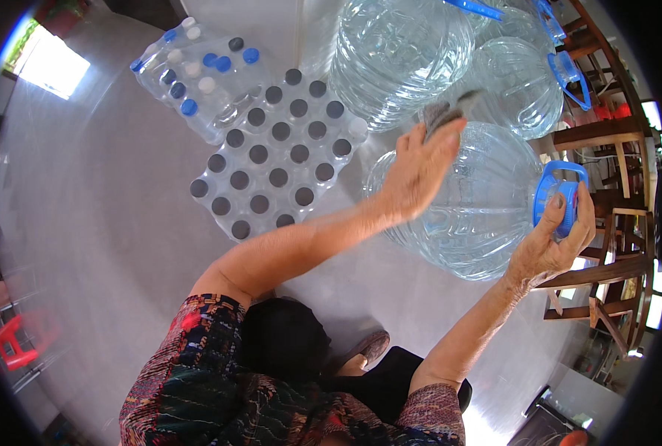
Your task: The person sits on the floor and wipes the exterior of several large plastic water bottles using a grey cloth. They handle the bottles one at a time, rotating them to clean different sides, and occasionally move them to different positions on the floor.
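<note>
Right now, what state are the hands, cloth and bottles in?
Left hand: closed on the cloth, blurred
Right hand: gripping the blue cap
Grey cloth: bunched
Blue cap: on its bottle
Nearest big bottle: capped
Big bottle behind it: capped
Dark-capped bottles: closed
Mixed-cap bottles: closed

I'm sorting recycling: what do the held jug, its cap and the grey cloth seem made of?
Jug: probably plastic, clear and glossy; see-through, ribbed sides catch the light.
Cap: likely plastic, evenly blue, moulded-looking.
Cloth: perhaps fabric, matte, softly folded, though blurred.
</note>
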The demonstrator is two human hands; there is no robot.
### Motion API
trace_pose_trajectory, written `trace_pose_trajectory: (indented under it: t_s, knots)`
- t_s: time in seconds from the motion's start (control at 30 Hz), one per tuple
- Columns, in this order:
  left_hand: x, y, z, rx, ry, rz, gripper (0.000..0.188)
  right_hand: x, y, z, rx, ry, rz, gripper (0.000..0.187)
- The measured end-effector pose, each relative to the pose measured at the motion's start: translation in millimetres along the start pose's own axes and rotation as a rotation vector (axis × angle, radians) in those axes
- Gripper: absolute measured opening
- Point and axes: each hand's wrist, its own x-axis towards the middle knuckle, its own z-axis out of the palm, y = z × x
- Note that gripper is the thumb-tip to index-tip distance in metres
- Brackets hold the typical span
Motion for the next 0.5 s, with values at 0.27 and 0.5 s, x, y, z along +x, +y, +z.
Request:
trace_pose_trajectory:
  t_s: [0.27,0.5]
  knots:
    - [41.5,-98.8,10.6,-0.095,0.062,-0.105,0.052,1.7,-1.6,5.0,-0.011,0.001,0.024,0.03]
    - [-11.9,-172.8,39.5,-0.301,0.299,-0.806,0.063,2.5,-1.0,9.1,0.014,0.005,0.043,0.029]
